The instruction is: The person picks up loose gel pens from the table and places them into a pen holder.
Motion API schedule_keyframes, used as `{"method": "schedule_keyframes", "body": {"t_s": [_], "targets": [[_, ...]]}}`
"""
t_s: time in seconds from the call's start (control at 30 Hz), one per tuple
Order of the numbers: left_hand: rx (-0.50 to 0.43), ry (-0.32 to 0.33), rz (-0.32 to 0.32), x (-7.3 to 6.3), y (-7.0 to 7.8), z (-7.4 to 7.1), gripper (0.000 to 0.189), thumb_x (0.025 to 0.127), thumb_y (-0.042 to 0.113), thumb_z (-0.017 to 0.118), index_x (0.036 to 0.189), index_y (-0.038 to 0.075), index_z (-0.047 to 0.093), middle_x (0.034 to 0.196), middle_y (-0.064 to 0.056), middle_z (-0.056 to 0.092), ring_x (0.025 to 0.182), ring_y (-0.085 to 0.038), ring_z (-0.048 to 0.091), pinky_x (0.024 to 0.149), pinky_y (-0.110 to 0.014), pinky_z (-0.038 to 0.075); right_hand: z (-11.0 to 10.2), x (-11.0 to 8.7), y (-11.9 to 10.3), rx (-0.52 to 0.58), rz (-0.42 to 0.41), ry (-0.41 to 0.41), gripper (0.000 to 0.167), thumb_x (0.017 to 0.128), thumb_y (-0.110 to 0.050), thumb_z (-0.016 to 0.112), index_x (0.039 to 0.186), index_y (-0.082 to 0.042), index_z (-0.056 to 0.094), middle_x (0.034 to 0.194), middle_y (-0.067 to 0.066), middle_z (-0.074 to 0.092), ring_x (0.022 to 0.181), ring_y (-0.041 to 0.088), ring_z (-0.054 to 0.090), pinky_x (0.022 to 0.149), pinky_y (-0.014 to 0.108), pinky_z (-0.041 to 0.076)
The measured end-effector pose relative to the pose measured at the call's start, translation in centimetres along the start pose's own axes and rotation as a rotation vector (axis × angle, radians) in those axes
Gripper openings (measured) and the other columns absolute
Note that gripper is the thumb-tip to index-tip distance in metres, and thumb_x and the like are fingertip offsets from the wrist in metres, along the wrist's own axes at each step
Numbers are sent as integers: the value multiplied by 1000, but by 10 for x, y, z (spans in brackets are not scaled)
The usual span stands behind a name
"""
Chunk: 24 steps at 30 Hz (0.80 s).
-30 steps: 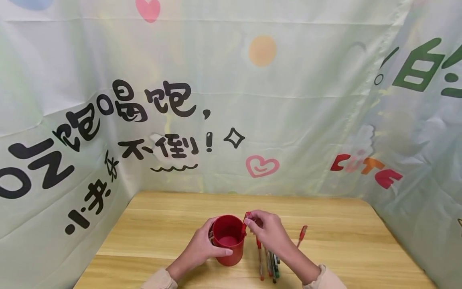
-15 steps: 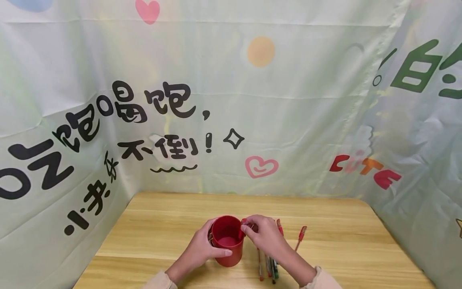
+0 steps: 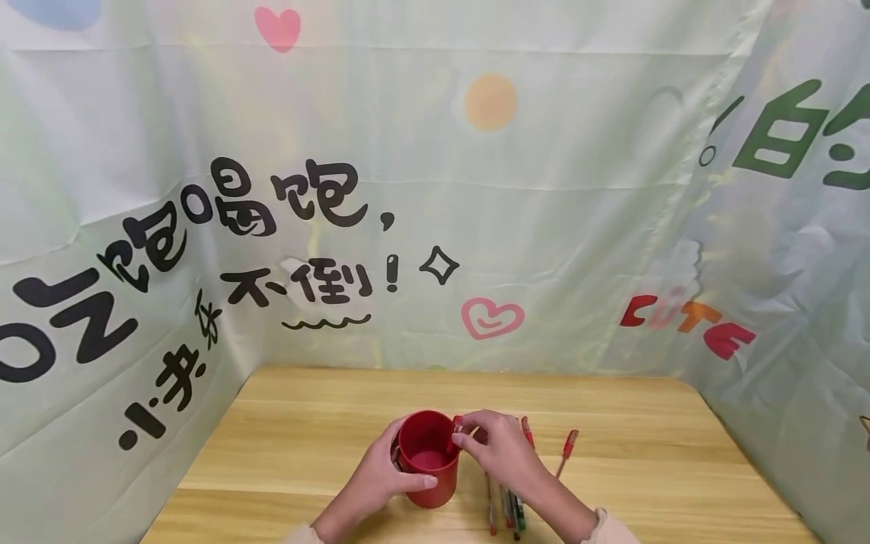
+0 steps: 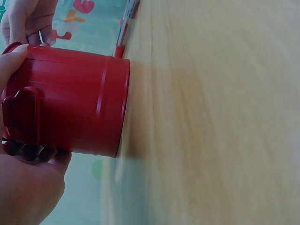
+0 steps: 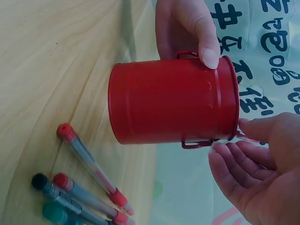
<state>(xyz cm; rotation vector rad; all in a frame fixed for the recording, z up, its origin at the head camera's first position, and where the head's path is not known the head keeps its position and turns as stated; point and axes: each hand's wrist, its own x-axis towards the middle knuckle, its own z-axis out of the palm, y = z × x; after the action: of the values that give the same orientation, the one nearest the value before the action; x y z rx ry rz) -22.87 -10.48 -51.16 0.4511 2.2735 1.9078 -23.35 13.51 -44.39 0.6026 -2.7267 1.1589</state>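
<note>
A red metal bucket-like cup [image 3: 435, 491] with small side handles stands on the table. My left hand [image 3: 381, 470] holds it from the left, thumb across the front and fingers behind. At the right rim my right hand [image 3: 503, 446] pinches a red-capped pen [image 3: 457, 425] between thumb and fingers. The pen's lower part lies along the inner right wall of the cup; in the right wrist view [it] mostly hides behind the rim. Just right of the cup lie several pens, among them a red pen [image 5: 93, 161], a black pen [image 5: 65, 197] and a green pen [image 5: 56, 213].
Another red-capped pen [image 3: 569, 446] lies further right on the wooden table [image 3: 306, 423]. Printed cloth [image 3: 578, 227] hangs behind the table and along both sides.
My right hand has moved slightly left and down, lowering the red-capped pen at the cup's right rim. My left hand keeps its hold on the cup.
</note>
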Motion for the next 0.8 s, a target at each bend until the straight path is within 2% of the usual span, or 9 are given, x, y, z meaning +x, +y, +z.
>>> {"method": "schedule_keyframes", "body": {"t_s": [0.13, 0.2, 0.3, 0.43, 0.63, 0.67, 0.73, 0.8], "targets": [[-24, 5, -9, -1, 0, 0, 89, 78, 25, 93, 153, 19, 45, 147, -8, 58, 136, -33, 55, 106, -45, 56, -9, -3, 6, 36, 9, 21, 30, 93, -25, 78, 116, -6, 77, 95, 1, 76, 74, 1, 68, 62, 16, 56], [-33, 4, -5, -1, -1, 1, 90, 77, 24, 93, 153, 20, 45, 148, -7, 58, 137, -34, 54, 107, -44, 55, -17, -4, 11, 34, 51, 52, 29, 93, -21, 78, 117, -5, 76, 95, 1, 77, 76, 4, 70, 65, 16, 57], [-38, -3, -5, -2, -2, 0, 90, 77, 24, 93, 153, 22, 45, 149, -7, 57, 138, -34, 52, 107, -43, 55, -33, -5, 21, 11, 160, 80, 24, 93, -16, 77, 116, -7, 77, 93, 0, 78, 78, 7, 70, 66, 19, 57], [-16, 10, -26, -8, -3, -1, 91, 76, 26, 94, 153, 26, 45, 148, -5, 57, 137, -32, 53, 103, -38, 57, -57, -10, 37, -40, 285, 44, 26, 95, -19, 75, 117, -6, 77, 99, 3, 79, 84, 12, 72, 69, 29, 61], [-27, 17, -24, -5, 0, -1, 93, 77, 25, 93, 155, 25, 43, 149, -5, 57, 136, -29, 54, 102, -34, 57, -83, -12, 69, -199, 370, 49, 31, 96, -11, 71, 120, 8, 70, 106, 20, 77, 83, 22, 72, 67, 37, 61], [-36, 14, -24, -3, 0, -1, 93, 77, 24, 93, 155, 24, 43, 149, -6, 57, 136, -29, 54, 102, -34, 57, -85, -13, 75, -222, 384, 47, 29, 96, -10, 70, 117, 9, 71, 100, 19, 77, 78, 21, 70, 64, 35, 58], [-46, 8, -32, -2, 1, 0, 92, 77, 24, 93, 155, 24, 43, 149, -6, 57, 136, -29, 54, 102, -33, 57, -87, -14, 88, -266, 415, 35, 18, 95, -12, 71, 90, 6, 72, 76, 11, 70, 63, 15, 60, 55, 31, 50], [-50, 4, -35, -2, 1, 2, 93, 77, 24, 93, 155, 23, 43, 150, -6, 57, 136, -29, 54, 102, -33, 57, -88, -16, 99, -298, 441, 23, 28, 94, -14, 73, 69, -3, 64, 58, 1, 53, 53, 12, 46, 52, 28, 40]]}}
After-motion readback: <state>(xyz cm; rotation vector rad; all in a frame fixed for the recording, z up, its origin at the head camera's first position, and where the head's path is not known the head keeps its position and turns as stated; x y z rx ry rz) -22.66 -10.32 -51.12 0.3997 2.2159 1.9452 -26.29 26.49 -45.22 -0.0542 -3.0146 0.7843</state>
